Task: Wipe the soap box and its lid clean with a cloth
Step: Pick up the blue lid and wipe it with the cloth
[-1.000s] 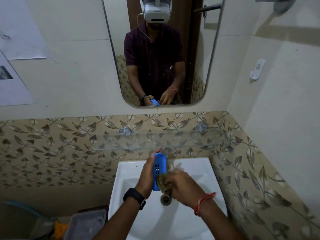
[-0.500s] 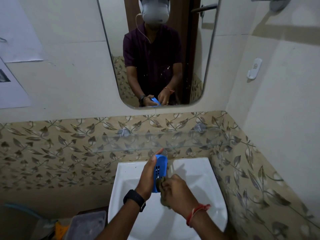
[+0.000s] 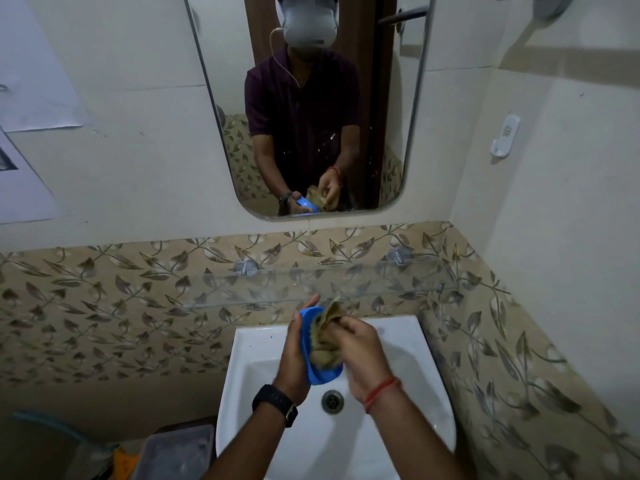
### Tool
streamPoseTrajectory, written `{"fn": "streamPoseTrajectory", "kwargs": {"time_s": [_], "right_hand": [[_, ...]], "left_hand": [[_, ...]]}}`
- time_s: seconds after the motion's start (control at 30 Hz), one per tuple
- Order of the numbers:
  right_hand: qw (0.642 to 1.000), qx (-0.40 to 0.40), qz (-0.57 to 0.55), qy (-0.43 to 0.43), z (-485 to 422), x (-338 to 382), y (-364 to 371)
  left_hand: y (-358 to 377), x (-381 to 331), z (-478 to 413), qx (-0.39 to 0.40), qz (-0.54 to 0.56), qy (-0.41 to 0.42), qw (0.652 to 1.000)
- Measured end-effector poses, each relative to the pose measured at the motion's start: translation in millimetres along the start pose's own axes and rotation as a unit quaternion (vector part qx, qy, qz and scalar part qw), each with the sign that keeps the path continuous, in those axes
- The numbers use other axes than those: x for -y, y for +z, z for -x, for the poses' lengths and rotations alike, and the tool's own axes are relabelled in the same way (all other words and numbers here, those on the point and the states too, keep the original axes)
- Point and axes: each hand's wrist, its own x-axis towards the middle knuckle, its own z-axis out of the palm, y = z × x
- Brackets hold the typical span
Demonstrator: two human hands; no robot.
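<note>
My left hand [image 3: 293,355] grips a blue plastic soap box part [image 3: 322,375] on edge over the white sink [image 3: 408,368]; whether it is the box or the lid I cannot tell. My right hand [image 3: 360,355] presses a crumpled olive-brown cloth [image 3: 325,336] into its open side. The cloth covers most of the blue piece, so only its top rim and lower end show. The mirror [image 3: 388,133] repeats both hands, the blue piece and the cloth.
A glass shelf [image 3: 363,282] runs along the leaf-patterned tiles just above the sink. The drain [image 3: 332,401] sits below my hands. A grey plastic container [image 3: 176,452] stands on the floor at the left. A white wall hook [image 3: 504,140] hangs at the right.
The cloth in my right hand has slid up from the lower end of the blue piece and now covers most of its open face. My left hand has tilted the piece slightly.
</note>
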Motion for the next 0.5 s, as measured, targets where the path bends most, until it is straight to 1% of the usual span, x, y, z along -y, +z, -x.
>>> {"fn": "streamPoseTrajectory", "kwargs": {"time_s": [0.07,0.13,0.17,0.23,0.27,0.33,0.4,0.43,0.5], "right_hand": [[0.996,-0.041,0.074,-0.024,-5.1,-4.5,15.3],[0.991,-0.057,0.107,-0.059,-6.2,-4.4,21.7],[0.988,-0.042,0.122,-0.079,-5.0,-3.6,22.1],[0.977,0.033,0.173,-0.124,-1.5,-0.9,17.2],[0.961,0.079,0.222,-0.147,0.1,1.0,11.3],[0.915,0.159,0.326,-0.178,1.0,1.9,-1.0],[0.871,0.218,0.387,-0.21,4.3,2.3,-11.8],[0.849,0.231,0.417,-0.231,4.7,0.7,-17.1],[0.776,0.229,0.527,-0.26,3.2,-1.6,-27.5]], "left_hand": [[5.3,0.9,-1.3,-0.014,0.004,-0.005,1.0],[4.2,1.7,-3.2,-0.024,0.008,-0.008,1.0],[2.2,1.3,-4.3,-0.024,0.005,-0.009,1.0],[-2.0,-0.1,-6.9,-0.009,-0.012,-0.018,1.0],[-5.2,-1.9,-8.3,-0.002,-0.019,-0.025,0.999],[-12.5,-9.7,-11.4,0.009,-0.028,-0.026,0.999],[-17.8,-20.4,-14.1,0.017,-0.049,-0.013,0.999],[-20.0,-24.2,-15.4,0.021,-0.062,-0.008,0.998],[-21.2,-28.0,-16.5,0.033,-0.089,0.002,0.995]]}}
